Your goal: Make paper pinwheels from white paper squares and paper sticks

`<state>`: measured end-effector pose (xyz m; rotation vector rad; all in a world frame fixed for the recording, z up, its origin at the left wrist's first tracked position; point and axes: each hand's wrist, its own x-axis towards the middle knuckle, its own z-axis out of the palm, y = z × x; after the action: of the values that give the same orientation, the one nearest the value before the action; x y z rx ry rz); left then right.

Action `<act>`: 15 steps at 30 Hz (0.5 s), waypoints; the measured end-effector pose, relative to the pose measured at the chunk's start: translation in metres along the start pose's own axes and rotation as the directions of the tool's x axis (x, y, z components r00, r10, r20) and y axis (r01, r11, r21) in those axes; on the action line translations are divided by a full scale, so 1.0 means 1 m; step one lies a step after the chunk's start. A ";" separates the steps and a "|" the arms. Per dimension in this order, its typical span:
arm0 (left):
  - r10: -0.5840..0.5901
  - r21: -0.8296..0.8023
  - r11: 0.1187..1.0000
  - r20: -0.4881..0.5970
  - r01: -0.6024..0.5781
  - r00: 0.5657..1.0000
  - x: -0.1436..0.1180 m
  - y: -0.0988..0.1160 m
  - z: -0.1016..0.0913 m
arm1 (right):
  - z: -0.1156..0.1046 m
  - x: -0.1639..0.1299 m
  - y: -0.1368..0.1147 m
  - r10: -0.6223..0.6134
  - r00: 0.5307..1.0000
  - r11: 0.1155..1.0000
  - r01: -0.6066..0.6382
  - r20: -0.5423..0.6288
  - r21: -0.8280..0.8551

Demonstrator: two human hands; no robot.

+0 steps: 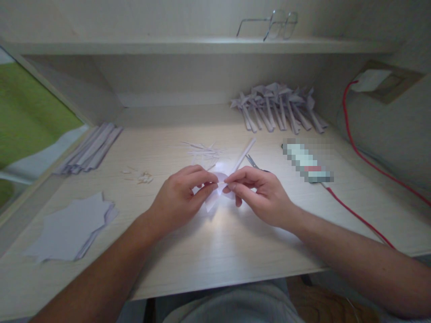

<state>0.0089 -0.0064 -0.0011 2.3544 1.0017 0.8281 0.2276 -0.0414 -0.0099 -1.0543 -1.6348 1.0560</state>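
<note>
Both hands meet over the middle of the desk [215,251] and pinch one small white paper piece [215,190]. My left hand [183,193] grips its left side with thumb and fingers. My right hand [257,193] pinches its right side. A rolled white paper stick [244,154] rises from the piece toward the back right. Scissors [252,162] lie on the desk just behind my right hand, mostly hidden by it.
Finished folded paper pieces [279,110] are piled at the back right. Paper strips [90,148] lie at the left, cut paper sheets [70,226] at the front left, scraps [204,152] behind the hands. A red cable [360,157] runs along the right. Glasses [272,24] rest on the shelf.
</note>
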 end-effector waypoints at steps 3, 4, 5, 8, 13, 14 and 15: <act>0.006 -0.001 1.000 -0.003 -0.006 1.000 0.000 0.001 -0.001 | 0.000 0.000 -0.001 -0.003 1.000 1.000 0.003 0.006 -0.013; 0.009 0.000 1.000 -0.003 -0.009 1.000 0.000 0.001 -0.001 | 0.000 0.000 -0.001 -0.004 1.000 1.000 0.004 0.007 -0.019; 0.012 0.002 1.000 0.000 -0.012 1.000 0.000 0.002 -0.001 | 0.000 0.000 -0.001 -0.006 1.000 1.000 0.006 0.008 -0.025; 0.027 0.007 1.000 0.008 -0.027 1.000 0.000 0.002 -0.001 | -0.001 0.000 -0.001 -0.009 1.000 0.999 0.009 0.012 -0.043; 0.052 0.014 0.999 0.039 -0.053 0.998 0.000 -0.001 0.000 | -0.003 0.001 0.000 -0.034 0.999 0.993 0.037 0.026 -0.114; 0.049 0.014 0.999 0.044 -0.050 0.998 0.000 -0.001 0.000 | -0.003 0.001 0.001 -0.043 0.999 0.990 0.046 0.032 -0.131; 0.046 0.013 0.999 0.049 -0.047 0.998 0.000 -0.001 0.000 | -0.003 0.001 0.001 -0.049 0.998 0.988 0.054 0.039 -0.147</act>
<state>0.0081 -0.0059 -0.0022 2.4063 0.9389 0.7788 0.2306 -0.0390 -0.0102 -1.0893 -1.7819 0.9351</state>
